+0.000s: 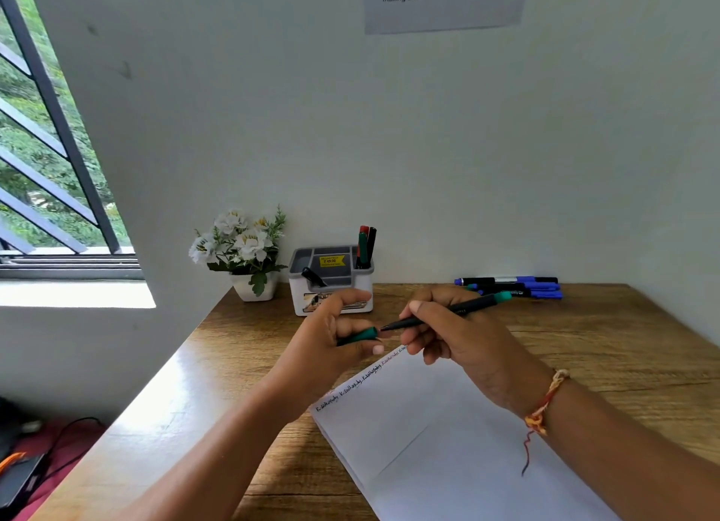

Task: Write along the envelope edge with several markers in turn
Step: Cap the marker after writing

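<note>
My right hand (459, 341) grips the green marker (448, 313); my left hand (331, 337) pinches its cap (358, 335), mostly hidden by fingers. The envelope (448, 442) runs off-frame, its edge writing unreadable.

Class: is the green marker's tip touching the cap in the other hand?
Apart: the head view shows a small gap between the marker tip and the cap.

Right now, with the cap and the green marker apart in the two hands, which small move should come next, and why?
Probably push the cap in the left hand onto the tip of the green marker held by the right hand: they almost meet, above the envelope.
</note>
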`<action>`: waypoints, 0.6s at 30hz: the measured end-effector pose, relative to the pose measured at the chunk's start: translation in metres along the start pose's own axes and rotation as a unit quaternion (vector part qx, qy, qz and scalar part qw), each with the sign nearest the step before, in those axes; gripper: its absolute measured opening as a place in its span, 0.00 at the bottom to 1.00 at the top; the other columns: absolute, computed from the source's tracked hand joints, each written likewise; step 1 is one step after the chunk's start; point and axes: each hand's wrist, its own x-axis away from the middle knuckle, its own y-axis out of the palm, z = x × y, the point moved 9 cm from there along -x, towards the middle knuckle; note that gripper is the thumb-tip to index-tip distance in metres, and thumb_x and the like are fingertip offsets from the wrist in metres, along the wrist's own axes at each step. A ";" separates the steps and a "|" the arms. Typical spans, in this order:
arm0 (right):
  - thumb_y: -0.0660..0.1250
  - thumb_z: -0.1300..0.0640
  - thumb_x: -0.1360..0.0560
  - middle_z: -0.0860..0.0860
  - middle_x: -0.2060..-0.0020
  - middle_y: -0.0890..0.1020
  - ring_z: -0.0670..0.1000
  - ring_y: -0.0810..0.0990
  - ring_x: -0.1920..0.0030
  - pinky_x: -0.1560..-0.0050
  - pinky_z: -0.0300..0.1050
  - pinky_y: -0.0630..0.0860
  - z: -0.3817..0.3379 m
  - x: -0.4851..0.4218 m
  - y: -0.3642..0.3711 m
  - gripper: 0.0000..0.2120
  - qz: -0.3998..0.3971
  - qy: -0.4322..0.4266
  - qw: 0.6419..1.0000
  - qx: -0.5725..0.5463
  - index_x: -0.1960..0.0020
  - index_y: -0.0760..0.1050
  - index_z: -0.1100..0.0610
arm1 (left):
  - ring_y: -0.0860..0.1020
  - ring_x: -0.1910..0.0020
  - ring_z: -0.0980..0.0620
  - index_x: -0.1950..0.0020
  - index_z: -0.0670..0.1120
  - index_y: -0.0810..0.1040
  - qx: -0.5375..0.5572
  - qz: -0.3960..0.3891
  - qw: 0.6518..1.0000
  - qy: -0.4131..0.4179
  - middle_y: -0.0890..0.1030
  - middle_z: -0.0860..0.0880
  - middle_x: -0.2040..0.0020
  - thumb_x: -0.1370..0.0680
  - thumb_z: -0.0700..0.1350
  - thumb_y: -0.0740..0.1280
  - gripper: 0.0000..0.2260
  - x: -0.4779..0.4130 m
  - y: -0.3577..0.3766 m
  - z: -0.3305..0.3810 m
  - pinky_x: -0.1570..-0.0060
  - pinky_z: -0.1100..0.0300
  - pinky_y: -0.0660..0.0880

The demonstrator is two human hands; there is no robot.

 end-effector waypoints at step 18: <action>0.75 0.46 0.29 0.54 0.64 0.87 0.48 0.84 0.66 0.70 0.38 0.77 0.013 0.003 0.007 0.14 -0.017 0.026 0.998 0.051 0.55 0.79 0.57 | 0.84 0.45 0.51 0.40 0.52 0.76 -0.059 -0.018 0.998 0.027 0.85 0.49 0.47 0.28 0.39 0.78 0.20 0.000 0.004 0.000 0.46 0.56 0.81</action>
